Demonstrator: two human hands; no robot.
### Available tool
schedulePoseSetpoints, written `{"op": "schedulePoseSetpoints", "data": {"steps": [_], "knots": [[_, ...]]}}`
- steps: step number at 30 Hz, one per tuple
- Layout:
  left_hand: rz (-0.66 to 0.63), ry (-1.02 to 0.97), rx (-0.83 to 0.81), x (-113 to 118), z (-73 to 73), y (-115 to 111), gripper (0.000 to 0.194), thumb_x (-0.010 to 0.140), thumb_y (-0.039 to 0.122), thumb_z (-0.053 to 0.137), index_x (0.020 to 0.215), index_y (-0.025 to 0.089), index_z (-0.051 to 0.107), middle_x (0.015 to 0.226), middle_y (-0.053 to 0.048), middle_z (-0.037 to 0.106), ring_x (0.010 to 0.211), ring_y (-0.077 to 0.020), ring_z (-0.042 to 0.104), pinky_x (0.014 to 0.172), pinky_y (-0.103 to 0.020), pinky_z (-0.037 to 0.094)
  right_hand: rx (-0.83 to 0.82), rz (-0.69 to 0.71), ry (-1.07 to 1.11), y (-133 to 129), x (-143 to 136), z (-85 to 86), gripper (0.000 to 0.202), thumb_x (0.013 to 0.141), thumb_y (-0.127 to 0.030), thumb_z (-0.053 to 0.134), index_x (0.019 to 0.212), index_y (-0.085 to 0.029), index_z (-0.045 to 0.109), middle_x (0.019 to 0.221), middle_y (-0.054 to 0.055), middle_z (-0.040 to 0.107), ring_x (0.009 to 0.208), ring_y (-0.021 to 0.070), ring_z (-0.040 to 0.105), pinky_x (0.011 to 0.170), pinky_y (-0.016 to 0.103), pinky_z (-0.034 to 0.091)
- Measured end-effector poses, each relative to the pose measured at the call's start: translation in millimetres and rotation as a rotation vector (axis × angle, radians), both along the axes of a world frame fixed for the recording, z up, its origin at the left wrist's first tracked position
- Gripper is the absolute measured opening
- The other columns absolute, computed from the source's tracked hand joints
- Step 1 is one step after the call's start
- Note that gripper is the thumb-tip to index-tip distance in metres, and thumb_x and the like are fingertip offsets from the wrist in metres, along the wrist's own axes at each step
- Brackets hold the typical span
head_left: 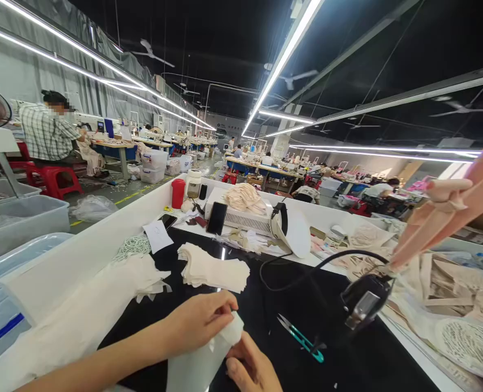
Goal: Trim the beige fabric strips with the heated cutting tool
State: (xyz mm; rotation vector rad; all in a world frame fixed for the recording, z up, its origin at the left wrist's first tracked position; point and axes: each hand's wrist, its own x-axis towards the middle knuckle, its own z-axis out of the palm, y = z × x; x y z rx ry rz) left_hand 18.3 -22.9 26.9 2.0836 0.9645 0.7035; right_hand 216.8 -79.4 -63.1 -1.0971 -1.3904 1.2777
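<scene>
So both hands are pinched on the same cream fabric piece [208, 354] down at 6 o'clock of the black worktop [290, 310]. Left hand [200, 321] comes in from 8 o'clock with fingers curled closed over the top edge of the cloth, right hand [251, 370] sits just below at the frame's bottom edge with its thumb pressed onto the same strip. The cloth looks thin, matte and soft, folded into a longish band.

At 12 o'clock from the hands there's a fanned stack of cut fabric pieces [212, 269], same cream colour with ragged edges. A bigger floppy sheet of cloth [114, 283] lies at 10 o'clock, draped partly over the white side wall of the table. A bundle of white cord [134, 246] sits past that.

At 3 o'clock, near the hands but not touching, are thread snips [300, 338] with teal handles and bare metal blades. Further at 2 o'clock is a black handheld tool [366, 299] with a shiny metal plate and a rubbery black cable [306, 269] looping away from it. A dark smartphone [216, 218] leans upright at 12 o'clock against a white ribbed box [245, 220].
</scene>
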Motion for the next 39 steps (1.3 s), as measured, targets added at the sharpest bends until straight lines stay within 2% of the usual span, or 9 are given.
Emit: {"op": "schedulePoseSetpoints", "data": {"steps": [3,6,12,17,26,30,34,36,39], "knots": [[0.051,-0.18,-0.106,-1,8.5,6,0.025,0.098,0.031,0.059,0.119,0.022,0.069,0.098,-0.001,0.07,0.083,-0.0153,0.062,0.073,-0.025,0.047,-0.09,0.094,0.154,7,-22,3.8,0.071,0.076,-0.082,0.078,0.116,-0.023,0.079,0.097,0.009,0.081,0.091,0.0266,0.076,0.088,0.038,0.06],[0.129,-0.307,-0.098,-7,7.8,21,0.032,0.094,0.033,0.062,0.122,0.021,0.07,0.097,-0.001,0.068,0.08,-0.0143,0.061,0.075,-0.025,0.048,-0.145,0.091,0.103,16,-31,10.7,0.061,0.078,-0.076,0.08,0.103,-0.02,0.081,0.087,0.007,0.079,0.083,0.0259,0.073,0.082,0.037,0.059],[0.406,-0.32,-0.036,-32,10.5,68,0.03,0.092,0.033,0.06,0.116,0.019,0.072,0.095,-0.001,0.067,0.065,-0.0104,0.054,0.063,-0.023,0.044,-0.07,-0.166,0.019,71,-14,32.2,0.062,0.068,-0.07,0.084,0.102,-0.019,0.08,0.086,0.006,0.079,0.078,0.0246,0.071,0.073,0.033,0.056],[0.509,-0.295,-0.015,-38,6.3,105,0.034,0.094,0.028,0.054,0.123,0.016,0.07,0.103,-0.004,0.068,0.067,-0.0112,0.057,0.062,-0.022,0.048,0.016,-0.39,-0.085,123,4,52.6,0.06,0.077,-0.059,0.074,0.118,-0.016,0.074,0.078,0.001,0.07,0.064,0.018,0.059,0.056,0.028,0.046],[0.587,-0.107,0.034,-41,-22.3,121,0.029,0.093,0.018,0.054,0.115,0.017,0.073,0.102,-0.005,0.073,0.077,-0.0168,0.064,0.08,-0.029,0.053,0.127,-0.476,-0.334,166,13,33.0,0.039,0.094,-0.049,0.064,0.117,-0.018,0.068,0.069,-0.003,0.064,0.057,0.017,0.058,0.061,0.032,0.051],[0.598,-0.05,-0.006,-47,-38.3,123,0.027,0.087,0.019,0.056,0.107,0.017,0.073,0.091,-0.004,0.071,0.077,-0.0201,0.066,0.081,-0.032,0.055,0.232,-0.467,-0.469,172,16,21.7,0.036,0.094,-0.044,0.071,0.118,-0.018,0.069,0.105,0.007,0.074,0.092,0.0216,0.07,0.089,0.04,0.057],[0.583,-0.043,-0.076,-52,-45.3,125,0.035,0.088,0.03,0.056,0.116,0.016,0.071,0.098,-0.005,0.071,0.06,-0.0157,0.064,0.066,-0.03,0.056,0.303,-0.49,-0.548,162,14,16.7,0.052,0.091,-0.041,0.063,0.136,-0.016,0.065,0.13,0.018,0.068,0.113,0.0311,0.067,0.095,0.043,0.056],[0.564,-0.041,-0.108,-56,-42.9,122,0.041,0.089,0.036,0.055,0.121,0.016,0.069,0.102,-0.006,0.071,0.06,-0.0152,0.065,0.06,-0.028,0.056,0.326,-0.481,-0.563,153,11,17.3,0.054,0.093,-0.041,0.059,0.14,-0.015,0.063,0.134,0.019,0.065,0.113,0.0309,0.067,0.097,0.044,0.056],[0.536,-0.029,-0.121,-72,-33.7,110,0.046,0.089,0.044,0.054,0.125,0.018,0.069,0.109,-0.008,0.072,0.077,-0.0194,0.071,0.062,-0.027,0.059,0.35,-0.414,-0.567,134,5,20.6,0.049,0.095,-0.041,0.057,0.137,-0.018,0.066,0.127,0.015,0.068,0.088,0.0237,0.068,0.09,0.043,0.058]]}}
